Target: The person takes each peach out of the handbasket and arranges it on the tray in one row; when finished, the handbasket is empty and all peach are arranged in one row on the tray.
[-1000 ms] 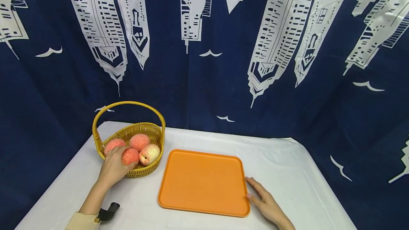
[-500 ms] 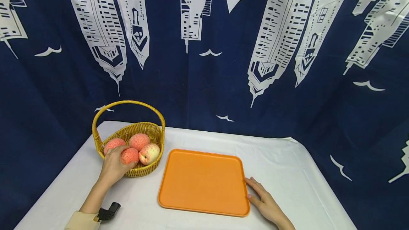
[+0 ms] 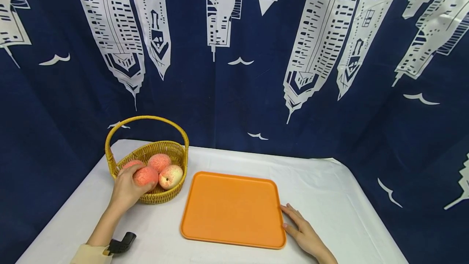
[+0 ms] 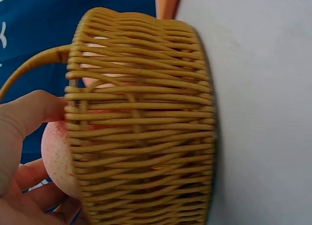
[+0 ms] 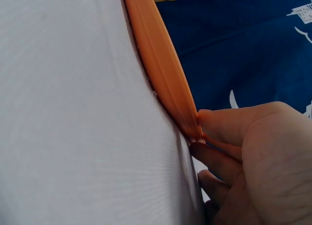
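My left hand (image 3: 126, 188) grips a pinkish-red peach (image 3: 145, 176) at the near left side of a yellow wicker basket (image 3: 157, 197). In the left wrist view, the thumb and fingers curl round that peach (image 4: 57, 156) just above the basket rim. Inside the basket lie a red peach (image 3: 159, 161), a cream-and-red peach (image 3: 171, 177) and another red peach (image 3: 132, 164) partly hidden by the hand. My right hand (image 3: 305, 233) touches the right edge of an orange tray (image 3: 232, 211) with thumb and fingertips, its fingers fairly straight.
A white cloth (image 3: 318, 186) covers the table. Behind it hangs a dark blue curtain (image 3: 234, 101) with white buildings and birds. The basket's tall handle (image 3: 148, 117) arches over the fruit. A black strap device (image 3: 122, 243) sits at the left wrist.
My left hand has shifted slightly up and to the left, and the gripped peach has risen a little with it. The right hand and tray stay practically where they were.
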`<state>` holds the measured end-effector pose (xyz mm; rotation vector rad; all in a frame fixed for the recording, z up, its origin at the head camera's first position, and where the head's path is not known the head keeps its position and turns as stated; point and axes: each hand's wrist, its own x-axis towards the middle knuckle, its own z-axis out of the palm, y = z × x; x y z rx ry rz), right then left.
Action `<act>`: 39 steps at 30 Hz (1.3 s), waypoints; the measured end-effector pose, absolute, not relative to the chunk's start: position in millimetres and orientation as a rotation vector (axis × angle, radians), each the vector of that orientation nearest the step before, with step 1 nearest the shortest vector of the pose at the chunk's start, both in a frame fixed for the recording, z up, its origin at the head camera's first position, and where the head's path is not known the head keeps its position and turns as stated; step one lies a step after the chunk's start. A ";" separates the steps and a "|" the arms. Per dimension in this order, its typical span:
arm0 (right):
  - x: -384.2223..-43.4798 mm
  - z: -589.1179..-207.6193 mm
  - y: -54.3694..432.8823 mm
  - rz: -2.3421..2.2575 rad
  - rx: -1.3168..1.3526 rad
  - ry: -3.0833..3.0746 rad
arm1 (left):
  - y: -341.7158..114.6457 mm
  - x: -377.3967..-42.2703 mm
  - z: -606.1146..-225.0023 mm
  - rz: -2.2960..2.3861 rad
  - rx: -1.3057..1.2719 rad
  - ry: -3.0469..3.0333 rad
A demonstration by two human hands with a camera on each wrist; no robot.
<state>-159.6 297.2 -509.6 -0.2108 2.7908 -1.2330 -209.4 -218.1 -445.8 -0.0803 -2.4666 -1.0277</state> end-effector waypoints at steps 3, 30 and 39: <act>-159.5 -509.4 296.5 -1.228 -0.209 2.794 | -216.7 -205.1 -437.4 -1.074 -0.051 -2.432; -159.8 -510.8 298.2 -1.221 -0.242 2.811 | -73.5 -201.1 -425.9 -1.422 -0.479 -2.277; -158.6 -512.5 299.7 -1.234 -0.250 2.810 | -6.7 -206.9 -449.6 -1.605 -0.573 -2.227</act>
